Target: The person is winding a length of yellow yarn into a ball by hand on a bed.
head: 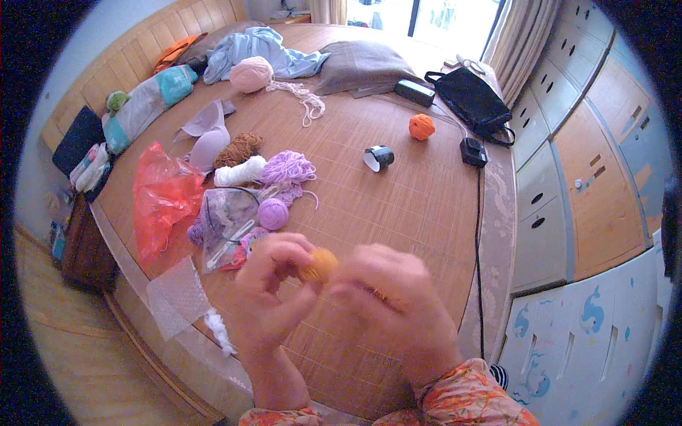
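My left hand (285, 290) pinches a small ball of yellow-orange yarn (318, 265) between thumb and fingers. Close beside it, my right hand (391, 293) is closed and blurred by motion, with a little yellow yarn (379, 294) showing between its fingers. Whether a tool is also inside that fist I cannot tell. Beyond the left hand lie a small lilac yarn ball (273, 214), a loose lilac skein (288, 169), a white yarn roll (240, 171) and a brown skein (240, 148). A clear plastic bag (229, 226) holding pale items is among them.
The bed is covered by a bamboo mat (341, 207). On it are a red plastic bag (165, 197), a black-and-white roll (379, 158), an orange yarn ball (421, 127) and a pink yarn ball (251, 74). A black cable (479, 255) runs along the right edge, beside cabinets (597, 197).
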A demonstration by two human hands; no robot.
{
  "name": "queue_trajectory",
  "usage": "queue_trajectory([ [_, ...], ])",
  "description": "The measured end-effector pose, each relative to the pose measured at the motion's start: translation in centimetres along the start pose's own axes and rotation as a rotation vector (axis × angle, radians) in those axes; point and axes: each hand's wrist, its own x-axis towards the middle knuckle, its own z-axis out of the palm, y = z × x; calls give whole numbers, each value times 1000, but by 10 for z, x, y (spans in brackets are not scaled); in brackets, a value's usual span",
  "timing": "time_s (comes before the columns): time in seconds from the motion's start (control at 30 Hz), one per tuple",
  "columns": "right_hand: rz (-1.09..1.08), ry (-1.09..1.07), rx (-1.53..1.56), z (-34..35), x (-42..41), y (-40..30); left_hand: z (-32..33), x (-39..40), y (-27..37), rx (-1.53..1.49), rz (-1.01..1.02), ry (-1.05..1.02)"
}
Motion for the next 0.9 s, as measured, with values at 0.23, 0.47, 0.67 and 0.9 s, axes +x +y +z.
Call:
queue_trajectory([
  [0.23,82,19,68,8,4,19,3,-5,1,-608,131,-75],
  [0.47,-203,-243,-42,26,-1,10,-2,2,-2,-111,44,262],
  [0.67,158,41,92,-1,2,-1,1,-1,8,67,3,-145],
  [0.9,-50,-102,-185,20,1,19,-2,-2,1,-402,115,88],
])
